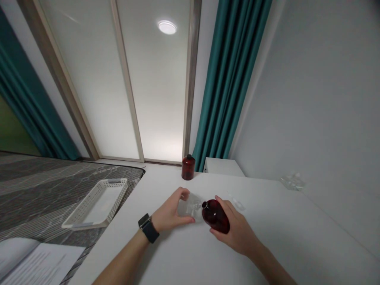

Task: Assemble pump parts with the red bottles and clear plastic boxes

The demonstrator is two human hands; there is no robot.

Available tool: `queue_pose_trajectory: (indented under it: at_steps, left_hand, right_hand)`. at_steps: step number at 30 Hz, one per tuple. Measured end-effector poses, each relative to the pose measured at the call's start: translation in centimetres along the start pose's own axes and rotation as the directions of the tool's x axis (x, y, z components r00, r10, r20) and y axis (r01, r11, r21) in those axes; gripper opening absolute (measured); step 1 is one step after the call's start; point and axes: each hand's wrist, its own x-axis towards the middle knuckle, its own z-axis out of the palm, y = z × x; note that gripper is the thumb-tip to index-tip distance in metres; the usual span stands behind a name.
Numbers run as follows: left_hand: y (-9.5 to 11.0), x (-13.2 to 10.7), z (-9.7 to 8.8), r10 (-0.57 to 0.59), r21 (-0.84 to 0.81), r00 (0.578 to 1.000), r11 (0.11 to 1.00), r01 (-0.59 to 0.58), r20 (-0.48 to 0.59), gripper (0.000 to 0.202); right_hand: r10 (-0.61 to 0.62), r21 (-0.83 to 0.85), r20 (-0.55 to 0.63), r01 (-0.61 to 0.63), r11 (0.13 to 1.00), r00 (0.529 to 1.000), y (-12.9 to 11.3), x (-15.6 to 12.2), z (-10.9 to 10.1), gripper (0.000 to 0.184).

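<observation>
My right hand (pixel 237 231) is closed around a dark red bottle (pixel 215 215), tipped on its side with its open neck pointing left. The neck meets the mouth of a small clear bottle (pixel 187 206), which my left hand (pixel 170 213) grips from the left. A black watch (pixel 148 228) sits on my left wrist. Both bottles hang just above the white table (pixel 184 257). A second dark red bottle (pixel 188 167) with a black cap stands upright at the table's far edge.
A white plastic basket (pixel 97 204) lies on the grey patterned bed to the left, with printed papers (pixel 35 265) nearer me. Small clear items (pixel 292 182) rest at the table's right by the wall; another clear piece (pixel 237 204) lies beside my right hand.
</observation>
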Motion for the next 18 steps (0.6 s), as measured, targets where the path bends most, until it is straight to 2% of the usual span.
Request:
queue_pose_trajectory:
  at_steps: [6,13,18]
  left_hand:
    - [0.7,0.1,0.7,-0.054,0.02,0.997,0.998,0.053,0.055,0.063]
    - [1.1,0.0,1.7,-0.061,-0.038,0.998,0.997,0.061,0.018,0.055]
    - [1.1,-0.1,2.3,-0.058,-0.08,0.998,0.995,0.061,0.038,0.054]
  right_hand:
    - [-0.034,-0.05,0.019,0.035,0.998,0.999,-0.1,-0.8,-1.0,0.095]
    - [-0.064,-0.107,0.057,0.069,0.992,0.996,0.0,-1.2,-2.3,0.097]
    - [-0.069,-0.139,0.092,0.082,0.987,0.993,0.1,-1.5,-3.1,0.096]
